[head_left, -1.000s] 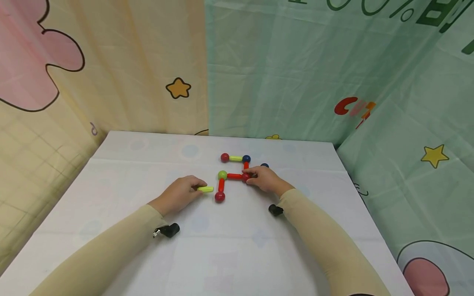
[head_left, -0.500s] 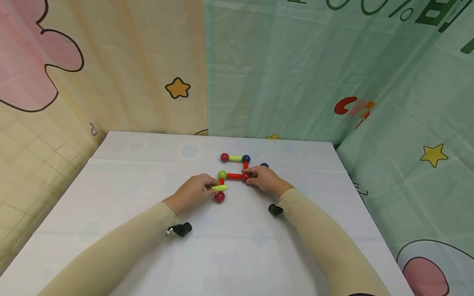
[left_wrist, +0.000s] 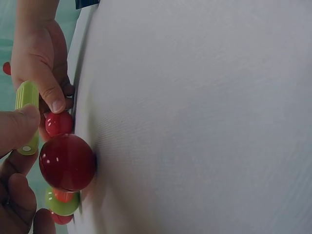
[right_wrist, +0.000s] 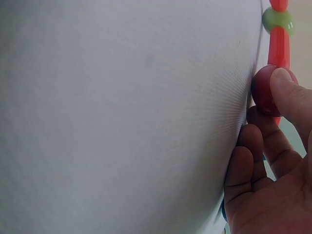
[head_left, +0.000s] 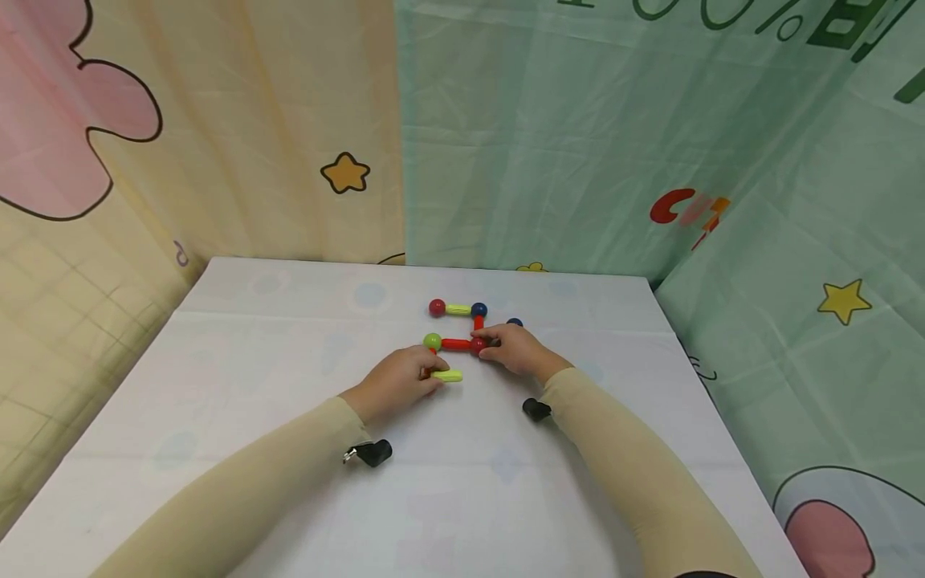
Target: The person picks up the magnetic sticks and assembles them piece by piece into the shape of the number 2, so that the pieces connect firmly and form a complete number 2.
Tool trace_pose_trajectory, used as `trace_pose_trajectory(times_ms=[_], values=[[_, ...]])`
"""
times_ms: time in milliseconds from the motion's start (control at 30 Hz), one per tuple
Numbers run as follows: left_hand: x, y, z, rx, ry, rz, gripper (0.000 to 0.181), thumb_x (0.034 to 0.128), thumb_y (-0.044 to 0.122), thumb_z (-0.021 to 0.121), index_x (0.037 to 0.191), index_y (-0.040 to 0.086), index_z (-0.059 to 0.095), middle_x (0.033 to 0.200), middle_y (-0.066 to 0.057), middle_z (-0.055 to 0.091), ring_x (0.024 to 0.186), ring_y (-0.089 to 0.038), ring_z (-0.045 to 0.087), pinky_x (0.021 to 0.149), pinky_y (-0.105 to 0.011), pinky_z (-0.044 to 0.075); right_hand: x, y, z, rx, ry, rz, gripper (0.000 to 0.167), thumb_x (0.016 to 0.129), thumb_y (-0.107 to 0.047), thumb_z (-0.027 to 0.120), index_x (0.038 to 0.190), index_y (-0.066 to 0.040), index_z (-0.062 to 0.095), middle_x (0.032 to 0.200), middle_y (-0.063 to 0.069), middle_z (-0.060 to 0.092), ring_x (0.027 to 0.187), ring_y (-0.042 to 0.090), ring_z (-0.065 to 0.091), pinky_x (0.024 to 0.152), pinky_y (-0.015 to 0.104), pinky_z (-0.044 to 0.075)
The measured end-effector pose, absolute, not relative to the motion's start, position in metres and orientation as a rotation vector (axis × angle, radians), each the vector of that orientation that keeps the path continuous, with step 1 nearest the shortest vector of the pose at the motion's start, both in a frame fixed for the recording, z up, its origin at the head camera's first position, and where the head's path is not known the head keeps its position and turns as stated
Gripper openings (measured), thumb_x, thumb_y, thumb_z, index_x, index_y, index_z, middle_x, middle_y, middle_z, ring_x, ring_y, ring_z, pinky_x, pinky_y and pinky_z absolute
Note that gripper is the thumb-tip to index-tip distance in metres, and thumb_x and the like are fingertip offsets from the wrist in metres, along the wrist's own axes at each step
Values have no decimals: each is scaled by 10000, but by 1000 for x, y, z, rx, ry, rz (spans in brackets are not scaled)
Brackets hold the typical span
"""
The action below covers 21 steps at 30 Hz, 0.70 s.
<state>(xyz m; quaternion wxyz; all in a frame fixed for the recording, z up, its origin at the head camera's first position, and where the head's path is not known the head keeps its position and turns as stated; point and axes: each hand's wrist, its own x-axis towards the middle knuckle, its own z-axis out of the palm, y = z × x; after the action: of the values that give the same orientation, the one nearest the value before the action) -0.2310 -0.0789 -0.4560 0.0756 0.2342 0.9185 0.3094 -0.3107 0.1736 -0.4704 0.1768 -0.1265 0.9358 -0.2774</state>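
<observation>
My left hand (head_left: 397,383) pinches a yellow-green rod (head_left: 451,376) between thumb and fingers, its free end pointing right. In the left wrist view the rod (left_wrist: 27,95) is held beside a large red ball (left_wrist: 67,162), apart from it; the head view hides that ball behind the left hand. My right hand (head_left: 522,352) holds a red ball (head_left: 478,345) with thumb and fingers. From this ball a red rod (head_left: 455,345) runs left to a green ball (head_left: 432,341), and another red rod (head_left: 478,323) runs up to a blue ball (head_left: 478,309).
A yellow-green rod (head_left: 458,309) joins the blue ball to a red ball (head_left: 437,307) at the far end. Another blue ball (head_left: 515,322) shows partly behind the right hand. All lie on a white-covered table (head_left: 462,498), with printed cloth (head_left: 549,144) hanging behind it.
My left hand has moved right with the yellow-green rod, passing over the red rod below the green ball and now covering the lower red ball. The right hand has stayed in place.
</observation>
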Motion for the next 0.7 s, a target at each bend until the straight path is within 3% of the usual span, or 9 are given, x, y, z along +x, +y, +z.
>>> trace_pose_trajectory(times_ms=[267,700], values=[[-231,-73,-462,742,2750,913,188,952,177,787,1138,179,806,962,66,686,840,-118,570,796,-294,492,-310,174,-472,-377,2656,-797,508,1005,-262,735,1497,-273,610,1366,67,662,1149,243,597,1049,410,543],[-228,-66,-466,764,2789,827,236,936,179,808,1171,158,801,1004,66,735,876,-117,563,842,-312,500,-310,174,-472,-350,2651,-806,517,1001,-262,741,1500,-285,606,1371,67,657,1171,252,593,1075,427,528]])
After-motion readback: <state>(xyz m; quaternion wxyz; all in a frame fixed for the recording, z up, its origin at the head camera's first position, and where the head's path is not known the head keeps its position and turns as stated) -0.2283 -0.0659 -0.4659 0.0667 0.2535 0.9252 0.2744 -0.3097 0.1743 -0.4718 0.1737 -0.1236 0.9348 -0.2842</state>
